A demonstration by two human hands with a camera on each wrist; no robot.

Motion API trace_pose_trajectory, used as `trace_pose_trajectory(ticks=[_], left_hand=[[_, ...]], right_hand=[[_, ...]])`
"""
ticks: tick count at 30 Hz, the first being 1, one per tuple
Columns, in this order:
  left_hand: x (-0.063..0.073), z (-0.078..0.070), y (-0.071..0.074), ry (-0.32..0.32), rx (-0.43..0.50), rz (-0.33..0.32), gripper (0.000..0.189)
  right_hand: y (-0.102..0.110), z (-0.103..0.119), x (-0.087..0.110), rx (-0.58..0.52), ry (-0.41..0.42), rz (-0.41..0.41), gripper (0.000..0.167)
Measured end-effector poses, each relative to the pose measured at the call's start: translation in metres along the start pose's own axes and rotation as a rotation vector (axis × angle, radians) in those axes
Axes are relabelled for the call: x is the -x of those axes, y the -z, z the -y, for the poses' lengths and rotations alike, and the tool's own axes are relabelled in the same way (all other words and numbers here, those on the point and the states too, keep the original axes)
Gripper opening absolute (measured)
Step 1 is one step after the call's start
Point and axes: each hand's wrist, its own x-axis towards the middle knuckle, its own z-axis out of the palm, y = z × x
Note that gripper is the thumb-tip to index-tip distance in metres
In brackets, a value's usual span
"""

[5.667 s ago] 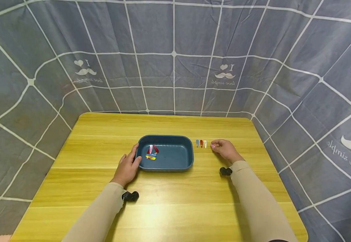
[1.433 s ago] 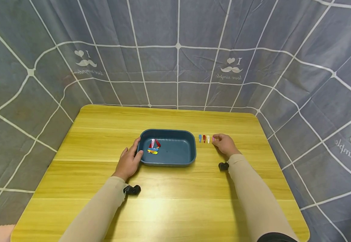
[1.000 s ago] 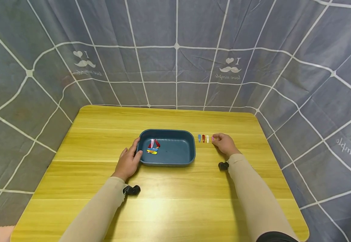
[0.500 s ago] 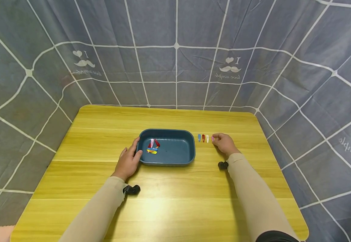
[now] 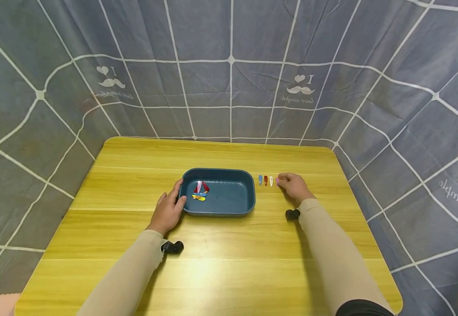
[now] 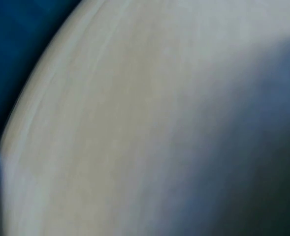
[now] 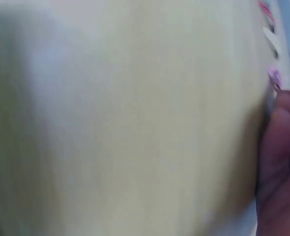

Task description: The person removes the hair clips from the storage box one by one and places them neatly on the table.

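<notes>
The person's right hand (image 5: 295, 188) pinches a small pink clip (image 5: 277, 181) by its near end, between the thumb and a finger. The pink clip is down at the table (image 5: 221, 272), at the right end of a short row. From left to right, the row goes blue clip (image 5: 260, 180), red clip (image 5: 266, 181), white clip (image 5: 271, 181), then pink — all side by side with little gaps.

The left hand (image 5: 166, 213) holds the dark blue box (image 5: 229, 195) by its left side, with the thumb at the rim. Inside the box, at the left, lies a little pile of clips (image 5: 199, 194) — I see red, light pink, blue and yellow ones. The row sits just to the right of the box. Both arms wear tan sleeves (image 5: 333, 250). A gray cloth (image 5: 197, 87) with white lines hangs behind the table.
</notes>
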Motion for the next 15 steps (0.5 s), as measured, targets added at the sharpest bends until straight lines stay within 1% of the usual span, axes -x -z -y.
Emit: trace_pose_trajectory(ticks=[3,5,7,9,11,13,15], left_hand=[[0.000,-0.001,0.000,0.003,0.000,0.007,0.062],[0.001,0.000,0.001,0.002,-0.002,0.006,0.062],[0.000,0.000,0.000,-0.001,-0.002,0.001,0.061],[0.000,0.001,0.000,-0.004,0.000,-0.003,0.061],[-0.001,0.001,0.000,-0.006,0.003,-0.006,0.061],[-0.001,0.000,0.001,-0.006,0.003,-0.003,0.062],[0.000,0.000,0.000,-0.007,0.004,0.004,0.062]], right_hand=[[0.008,0.002,0.002,-0.034,0.008,-0.019,0.045],[0.012,0.007,0.003,-0.018,0.036,-0.041,0.043],[0.016,0.019,0.005,0.010,0.086,-0.052,0.042],[0.016,0.039,0.007,0.046,0.147,-0.051,0.042],[0.013,0.064,0.011,0.085,0.205,-0.032,0.042],[0.004,0.091,0.016,0.104,0.256,0.007,0.041],[-0.007,0.116,0.019,0.146,0.318,0.049,0.040]])
